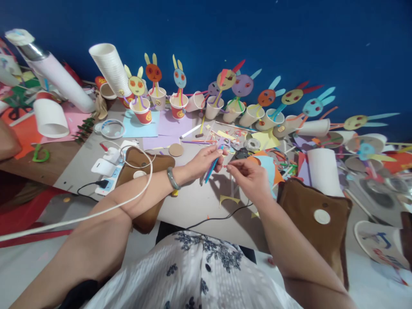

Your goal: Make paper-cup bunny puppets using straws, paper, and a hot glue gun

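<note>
My left hand (pixel 207 162), with a bracelet at the wrist, is closed around a slim blue pen-like stick (pixel 211 171) that slants down toward me. A thinner greyish stick shows beside it, too blurred to name. To its right, my right hand (pixel 249 175) has thumb and forefinger pinched together at a tiny red piece (pixel 225 166). The fingertips of the two hands are close but apart. Under them lie pale yellow paper scraps (pixel 230 199) on the grey table (pixel 193 206).
Paper cups with rabbit-faced figures (pixel 137 86) line the blue wall. A tape roll (pixel 252 144), markers and paper bits lie beyond my hands. A white cable (pixel 141 193) crosses over my left forearm; a power strip (pixel 111 182) and brown pouches (pixel 317 227) flank the work area.
</note>
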Tool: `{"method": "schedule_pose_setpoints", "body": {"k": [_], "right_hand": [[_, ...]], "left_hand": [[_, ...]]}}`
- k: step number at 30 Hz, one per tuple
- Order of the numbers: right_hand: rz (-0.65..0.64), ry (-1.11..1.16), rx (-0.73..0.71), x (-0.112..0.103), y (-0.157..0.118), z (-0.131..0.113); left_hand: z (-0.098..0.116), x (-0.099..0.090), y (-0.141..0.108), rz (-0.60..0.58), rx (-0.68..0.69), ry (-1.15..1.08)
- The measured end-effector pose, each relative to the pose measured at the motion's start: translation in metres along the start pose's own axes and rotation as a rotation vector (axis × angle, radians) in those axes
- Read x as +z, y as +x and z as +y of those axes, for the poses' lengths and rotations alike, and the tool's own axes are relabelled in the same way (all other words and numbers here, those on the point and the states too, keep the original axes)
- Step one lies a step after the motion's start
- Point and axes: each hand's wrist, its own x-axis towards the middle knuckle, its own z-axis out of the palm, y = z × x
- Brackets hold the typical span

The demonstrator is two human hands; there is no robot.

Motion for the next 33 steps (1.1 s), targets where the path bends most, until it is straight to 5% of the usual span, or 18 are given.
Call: {"method": "schedule_pose_setpoints", "body": {"k": [5,11,15,19,23,27,33], "right_hand": [[0.027,0.023,-0.005,-0.022,0.007,-0.005],[0.167,-0.244,-0.045,-0.088,0.022,0.011],[-0.038,-0.569,-0.008,-0.118,0.012,0.024],[-0.271,-0.805,-0.006,-0.108,-0.012,0.028],[-0.333,-0.849,-0.094,-0.073,-0.028,0.026],[-0.249,-0.969,-0.185,-0.058,-0.026,0.023],[-0.095,-1.170,-0.070,-0.091,-0.003,0.019]], "left_hand": [[0.003,0.002,-0.002,-0.028,-0.042,0.037],[0.006,0.000,-0.001,0.011,-0.045,0.059],[0.006,-0.001,-0.002,0.030,-0.029,0.043],[0.009,0.001,-0.003,0.067,-0.039,0.029],[0.010,0.003,-0.002,0.102,-0.065,0.021],[0.008,0.001,0.000,0.123,-0.059,0.008],[0.008,0.001,0.000,0.121,-0.055,0.019]]}}
